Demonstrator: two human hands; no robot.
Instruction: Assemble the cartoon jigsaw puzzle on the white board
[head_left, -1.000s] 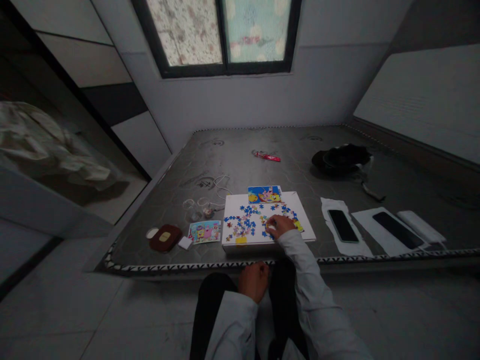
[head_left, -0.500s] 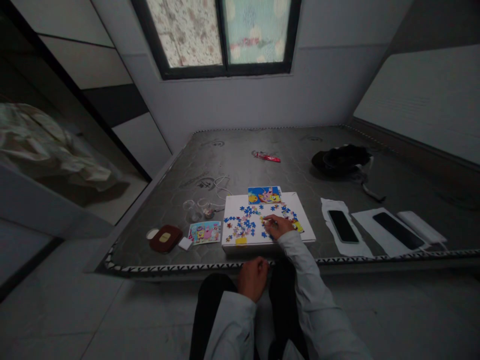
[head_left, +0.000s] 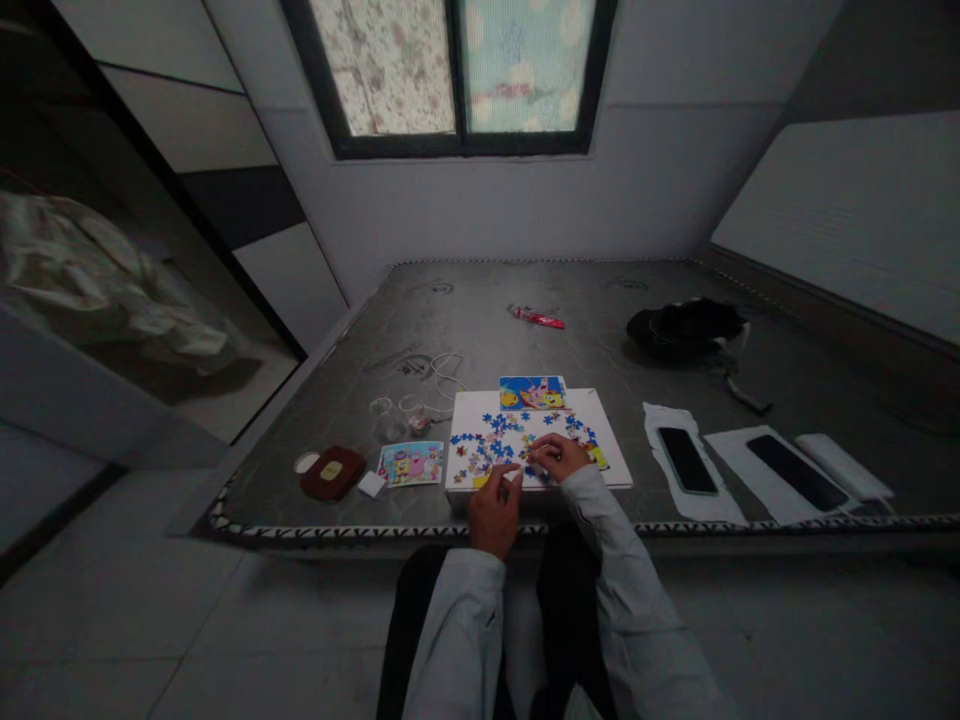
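Note:
A white board [head_left: 607, 440] lies near the mattress's front edge with several loose jigsaw pieces [head_left: 487, 440], mostly blue, scattered on it. A finished strip of the cartoon picture [head_left: 531, 392] sits at the board's far edge. My right hand [head_left: 559, 456] rests on the pieces at the board's near middle, fingers curled over them. My left hand [head_left: 493, 508] is at the board's front edge, fingertips touching pieces there. Whether either hand pinches a piece is too small to tell.
A cartoon reference card [head_left: 411, 464], a brown case [head_left: 331, 472] and a white cable [head_left: 439, 372] lie left of the board. Two phones [head_left: 687, 458] [head_left: 796, 470] on white paper lie to the right. A red packet [head_left: 537, 318] and a black cap [head_left: 686, 326] sit farther back.
My left hand has risen from my lap to the board's front edge. My right hand has stayed on the pieces, shifting slightly. The view has tilted a little.

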